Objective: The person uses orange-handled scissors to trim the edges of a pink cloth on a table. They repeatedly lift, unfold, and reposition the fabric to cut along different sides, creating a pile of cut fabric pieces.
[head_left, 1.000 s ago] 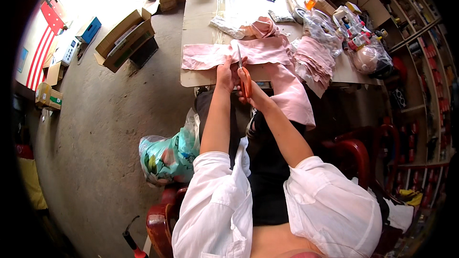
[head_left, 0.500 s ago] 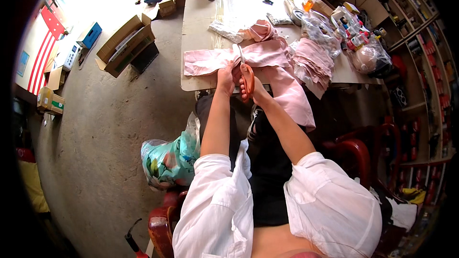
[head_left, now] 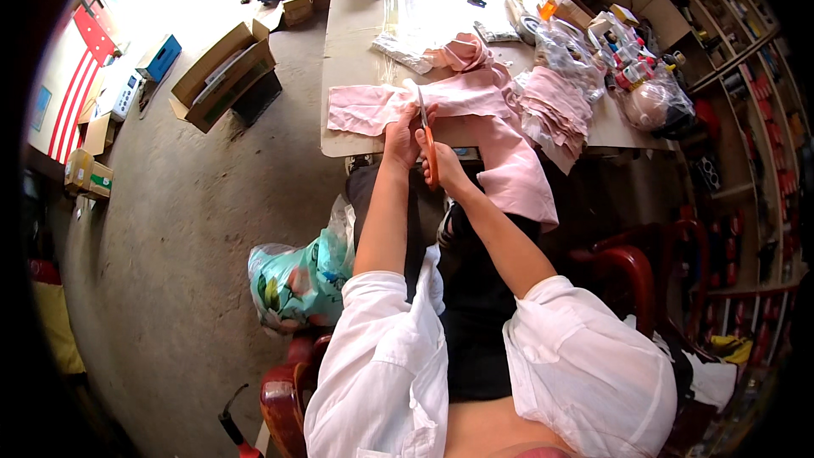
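The blades of the scissors (head_left: 424, 123) are mostly lost against the pink cloth (head_left: 475, 110), so only the orange handle and a pale sliver of blade are plain; how far the blades are parted cannot be told. The right hand (head_left: 443, 165) is closed around that handle, fingers curled through it, at the near edge of the table (head_left: 348, 51). The left hand (head_left: 400, 131) lies just beside it, closed on the cloth's edge, though its fingertips are hidden under the fabric. The cloth sits at the front of the table, one long strip running left along the top and one wide end hanging over the near edge toward the person's lap. One stack of pink pieces (head_left: 555, 106) lies to the right of it, and one crumpled pink lump sits behind. The small items at the far end of the table are too small to name, and the clutter of bottles at the right corner cannot be counted. A person at the top edge is cut off by the frame. On the floor there is one patterned bag (head_left: 297, 280) beside the left arm, partly hidden by the sleeve, and one open cardboard box (head_left: 222, 76) further off.
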Demonstrator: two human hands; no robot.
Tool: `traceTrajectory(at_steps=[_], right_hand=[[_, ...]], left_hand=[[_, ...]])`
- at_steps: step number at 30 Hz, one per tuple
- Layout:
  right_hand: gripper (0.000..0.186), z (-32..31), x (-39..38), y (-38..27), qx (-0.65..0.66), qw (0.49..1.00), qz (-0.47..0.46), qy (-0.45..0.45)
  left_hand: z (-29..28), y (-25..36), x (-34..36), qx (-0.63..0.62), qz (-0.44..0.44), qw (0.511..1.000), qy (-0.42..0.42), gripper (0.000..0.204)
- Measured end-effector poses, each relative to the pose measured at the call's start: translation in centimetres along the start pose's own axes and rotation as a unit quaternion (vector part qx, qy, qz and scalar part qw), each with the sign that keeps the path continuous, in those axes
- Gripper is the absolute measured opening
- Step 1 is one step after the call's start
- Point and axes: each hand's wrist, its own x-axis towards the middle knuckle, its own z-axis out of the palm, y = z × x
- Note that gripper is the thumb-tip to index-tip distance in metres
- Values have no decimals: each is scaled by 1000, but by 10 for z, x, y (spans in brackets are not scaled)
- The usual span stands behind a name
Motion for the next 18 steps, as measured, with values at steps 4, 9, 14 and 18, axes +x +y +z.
traceTrajectory(at_steps=[4, 9, 14, 18], right_hand=[[61, 0, 2, -8, 16, 999, 45, -18], [64, -17, 16, -24, 39, 994, 78, -69], [64, -22, 19, -23, 59, 996, 49, -48], [59, -24, 16, -27, 25, 997, 47, -57]], left_hand=[[-4, 0, 1, -11, -24, 999, -32, 29], [-6, 5, -4, 132, -42, 989, -59, 30], [3, 9, -11, 135, -65, 983, -106, 35], [11, 14, -20, 124, -56, 986, -95, 39]])
